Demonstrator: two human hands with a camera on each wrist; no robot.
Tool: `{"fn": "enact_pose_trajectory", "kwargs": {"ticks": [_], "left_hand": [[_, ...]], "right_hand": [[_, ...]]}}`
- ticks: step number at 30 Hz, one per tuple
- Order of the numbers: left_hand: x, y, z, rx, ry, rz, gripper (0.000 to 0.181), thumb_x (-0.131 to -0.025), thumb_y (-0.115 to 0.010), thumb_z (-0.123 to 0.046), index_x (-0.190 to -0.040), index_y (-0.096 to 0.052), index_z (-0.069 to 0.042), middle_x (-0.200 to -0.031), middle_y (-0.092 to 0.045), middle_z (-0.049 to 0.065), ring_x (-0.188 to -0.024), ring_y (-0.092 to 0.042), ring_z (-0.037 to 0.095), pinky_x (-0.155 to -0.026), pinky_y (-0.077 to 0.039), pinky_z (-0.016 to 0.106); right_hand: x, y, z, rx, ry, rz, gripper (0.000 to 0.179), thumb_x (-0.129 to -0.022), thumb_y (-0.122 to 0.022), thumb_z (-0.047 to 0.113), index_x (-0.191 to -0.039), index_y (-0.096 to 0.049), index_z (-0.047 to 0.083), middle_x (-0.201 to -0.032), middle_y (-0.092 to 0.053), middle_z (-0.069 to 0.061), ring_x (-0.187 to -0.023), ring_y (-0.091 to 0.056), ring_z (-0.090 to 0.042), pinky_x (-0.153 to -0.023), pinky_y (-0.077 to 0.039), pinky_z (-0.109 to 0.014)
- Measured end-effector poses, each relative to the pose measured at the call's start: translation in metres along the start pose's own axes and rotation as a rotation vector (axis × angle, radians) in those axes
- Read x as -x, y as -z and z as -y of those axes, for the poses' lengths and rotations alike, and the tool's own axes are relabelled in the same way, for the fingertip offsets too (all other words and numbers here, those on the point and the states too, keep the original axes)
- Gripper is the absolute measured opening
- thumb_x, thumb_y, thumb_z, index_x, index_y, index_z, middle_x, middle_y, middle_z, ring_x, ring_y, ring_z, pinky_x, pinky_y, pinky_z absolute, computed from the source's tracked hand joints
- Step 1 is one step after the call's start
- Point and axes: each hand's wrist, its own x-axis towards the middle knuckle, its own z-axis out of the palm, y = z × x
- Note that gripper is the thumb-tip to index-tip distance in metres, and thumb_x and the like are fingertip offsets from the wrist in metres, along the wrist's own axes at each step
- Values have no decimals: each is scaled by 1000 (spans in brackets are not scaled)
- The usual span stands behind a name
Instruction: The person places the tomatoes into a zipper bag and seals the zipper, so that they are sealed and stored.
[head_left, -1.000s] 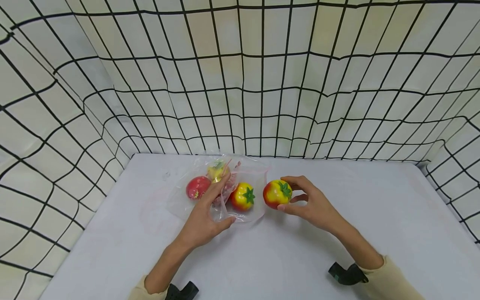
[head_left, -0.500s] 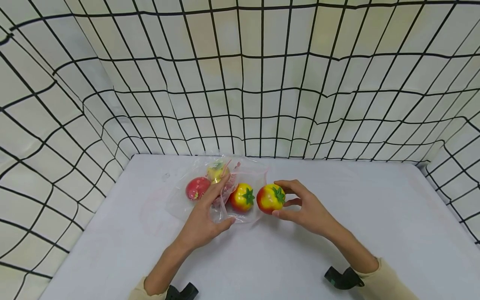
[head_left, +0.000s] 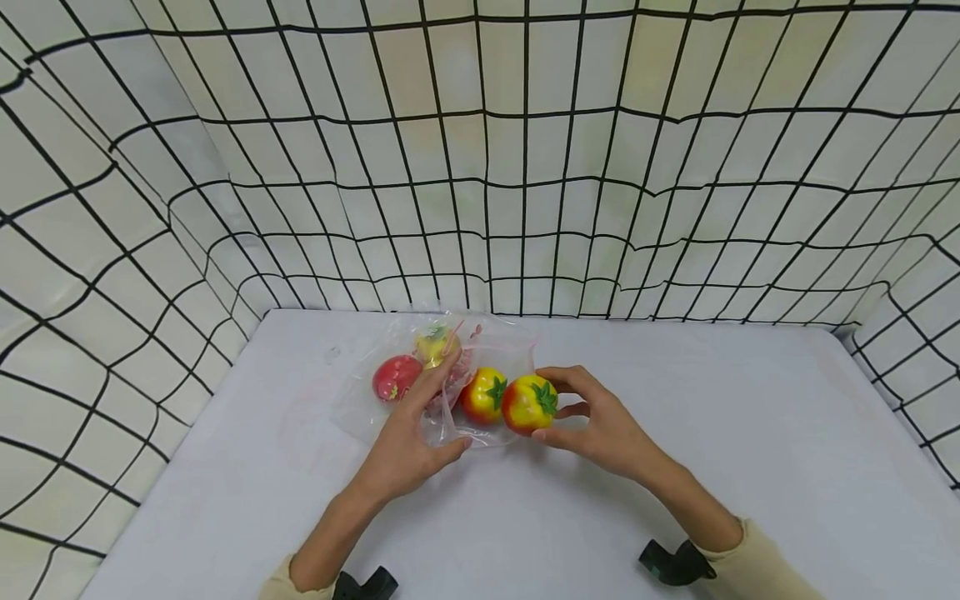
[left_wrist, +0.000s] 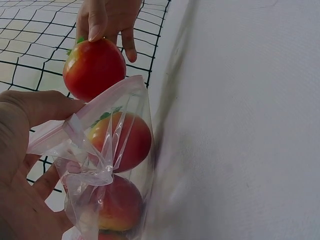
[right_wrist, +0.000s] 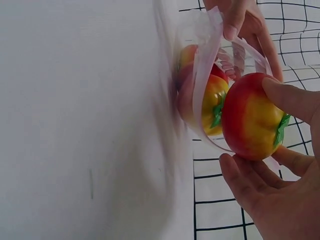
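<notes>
The right hand (head_left: 600,429) grasps a round, glossy red-and-yellow fruit with green leaves (head_left: 529,405) at the mouth of a clear plastic bag with a pinkish rim (right_wrist: 202,82), while the left hand (head_left: 408,442) spreads extended fingers against that mouth. The limp rim could fold inward or snag if those fingers slip, and the similar fruit inside (head_left: 480,398) may block its way.

The left sleeve (head_left: 291,587) and the right sleeve (head_left: 759,571) are both plain beige. At their ends sit 2 black bent-tube units, the left wrist camera (head_left: 377,585) and right wrist camera (head_left: 678,567), the latter faintly flecked green.
</notes>
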Motion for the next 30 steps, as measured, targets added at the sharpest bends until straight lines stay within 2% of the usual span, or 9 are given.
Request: {"fn": "enact_pose_trajectory", "kwargs": {"ticks": [11,17,26,30], "left_hand": [[-1,0,0,-13,-12,2,106,-79,-89,-16,-165,-29,-34,-169,-35,-8,-158,-33,24,-118,-45,55],[-1,0,1,-10,-19,6,105,-80,-88,-17,-165,-28,-35,-170,-34,-10,-159,-33,23,-119,-44,54],[1,-1,2,-2,-21,12,105,-79,-88,-14,-164,-30,-35,-167,-38,-8,-157,-36,24,-120,-43,55],[1,-1,1,2,-20,17,104,-79,-88,-14,-164,-31,-34,-169,-36,-9,-157,-35,25,-121,-42,57]], "right_hand": [[0,-12,4,26,10,-45,76,-81,-90,21,-147,-52,16,-139,-58,-5,-129,-57,-26,-99,-62,-45],[-1,-17,2,57,10,-71,73,-80,-91,24,-145,-58,19,-136,-55,-6,-125,-58,-25,-98,-62,-47],[-2,-24,-2,97,36,-73,65,-81,-90,30,-141,-64,26,-132,-55,-4,-118,-59,-21,-93,-62,-37],[-2,-28,-4,109,58,-91,66,-81,-90,30,-142,-64,26,-131,-58,-3,-112,-59,-20,-88,-62,-33]]}}
